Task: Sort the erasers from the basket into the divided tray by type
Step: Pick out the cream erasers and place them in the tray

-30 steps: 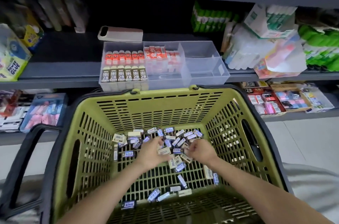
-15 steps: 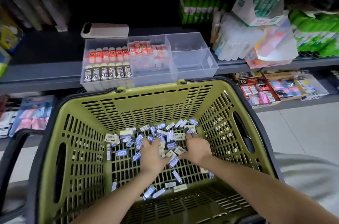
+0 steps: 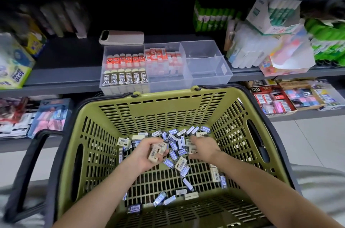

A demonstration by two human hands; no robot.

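Note:
A green slotted basket (image 3: 158,108) holds several loose erasers (image 3: 174,145), some blue-wrapped, some cream with barcodes. My left hand (image 3: 147,153) is low in the basket and grips a few cream erasers (image 3: 156,152). My right hand (image 3: 202,148) reaches into the pile beside it, fingers down among the erasers; its grip is hidden by blur. On the shelf behind stands the clear divided tray (image 3: 209,67). Its left compartment holds rows of red-topped and brown 2B erasers (image 3: 124,78), the middle one red-and-white erasers (image 3: 162,57), the right compartments show nothing inside.
A grey flat device (image 3: 121,37) lies behind the tray. Glue boxes (image 3: 15,71) stand at the shelf's left, white and green packs (image 3: 270,41) at its right. Boxes of stationery (image 3: 280,99) fill the lower shelf. The basket's black handle (image 3: 28,171) hangs at the left.
My left hand has turned and lifted slightly with cream erasers gathered in its fingers. My right hand shifted a little to the right within the pile. The view moved closer.

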